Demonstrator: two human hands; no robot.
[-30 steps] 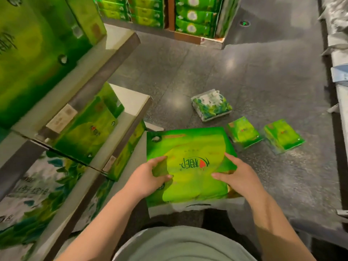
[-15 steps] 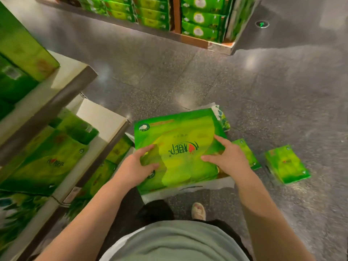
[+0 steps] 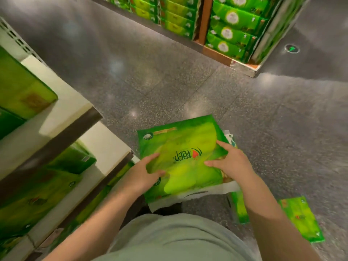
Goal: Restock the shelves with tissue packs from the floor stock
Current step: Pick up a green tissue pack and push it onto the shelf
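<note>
Head view: the left hand [image 3: 140, 173] and right hand [image 3: 230, 163] clasp opposite sides of a large green pack [image 3: 180, 159], thumbs on its top face and fingers curled round the edges, holding it above the floor [image 3: 282, 119] just right of the shelves [image 3: 105, 144]. The film looks slack, so the grip may slip. Smaller packs [image 3: 301, 219] lie on the floor by the person and could be trodden on.

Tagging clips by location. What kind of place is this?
Most likely a supermarket aisle. Tiered shelves on the left hold green tissue packs, a pallet display of the same goods stands across the floor, and both hands grip a large pack.
</note>
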